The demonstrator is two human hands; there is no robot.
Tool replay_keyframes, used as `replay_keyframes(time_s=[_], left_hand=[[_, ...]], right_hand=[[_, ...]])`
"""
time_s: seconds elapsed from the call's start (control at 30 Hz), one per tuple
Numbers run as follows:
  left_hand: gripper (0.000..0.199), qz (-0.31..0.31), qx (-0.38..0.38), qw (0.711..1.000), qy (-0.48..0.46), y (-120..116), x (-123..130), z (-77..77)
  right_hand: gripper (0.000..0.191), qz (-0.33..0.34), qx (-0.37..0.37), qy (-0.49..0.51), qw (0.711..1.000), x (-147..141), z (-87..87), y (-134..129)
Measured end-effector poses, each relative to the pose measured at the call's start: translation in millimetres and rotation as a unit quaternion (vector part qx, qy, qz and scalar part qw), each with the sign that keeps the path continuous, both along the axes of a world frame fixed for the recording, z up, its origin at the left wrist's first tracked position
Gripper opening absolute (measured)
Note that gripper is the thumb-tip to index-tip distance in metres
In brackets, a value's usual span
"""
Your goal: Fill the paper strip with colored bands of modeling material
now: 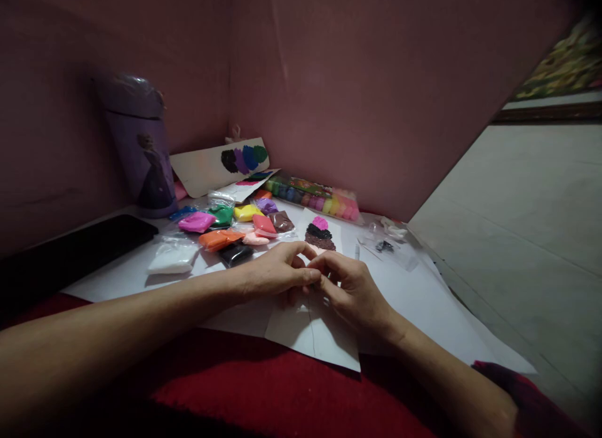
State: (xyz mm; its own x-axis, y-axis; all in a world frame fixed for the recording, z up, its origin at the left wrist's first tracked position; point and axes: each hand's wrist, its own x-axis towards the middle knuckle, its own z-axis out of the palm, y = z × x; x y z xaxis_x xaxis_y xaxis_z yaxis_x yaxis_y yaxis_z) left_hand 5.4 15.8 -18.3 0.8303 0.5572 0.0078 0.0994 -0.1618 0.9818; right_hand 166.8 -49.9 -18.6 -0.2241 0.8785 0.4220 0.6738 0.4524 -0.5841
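My left hand (285, 268) and my right hand (352, 284) meet over a white sheet of paper (296, 331). The thumbs and fingertips of both are pinched together; whatever is between them is too small or hidden to make out. Just beyond my fingers, the paper bears stacked patches of colour, a pink patch (320, 223) above a black patch (320, 232) above a brown patch (320, 240). A thin line runs down the near part of the sheet. My fingers cover the middle of it.
Several clear packets of coloured clay, such as an orange packet (220, 239) and a white packet (173, 256), lie left. Behind stand a purple tumbler (141, 155), a painted card (202, 168) and a colour box (315, 198). An opened plastic bag (395, 250) lies right; a black phone-like slab (84, 246) left.
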Motion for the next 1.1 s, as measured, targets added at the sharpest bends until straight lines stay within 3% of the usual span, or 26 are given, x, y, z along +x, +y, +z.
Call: replay_keyframes(time_s=[0.63,1.1], left_hand=[[0.041,0.002,0.037,0.999,0.015,1.8,0.8,-4.3],[0.034,0.007,0.065,0.997,0.027,2.4,-0.4,-5.5]], right_hand=[[0.014,0.029,0.073,-0.065,0.995,0.8,-1.9,-1.1],[0.011,0.034,0.081,-0.049,0.995,1.6,-4.0,1.2]])
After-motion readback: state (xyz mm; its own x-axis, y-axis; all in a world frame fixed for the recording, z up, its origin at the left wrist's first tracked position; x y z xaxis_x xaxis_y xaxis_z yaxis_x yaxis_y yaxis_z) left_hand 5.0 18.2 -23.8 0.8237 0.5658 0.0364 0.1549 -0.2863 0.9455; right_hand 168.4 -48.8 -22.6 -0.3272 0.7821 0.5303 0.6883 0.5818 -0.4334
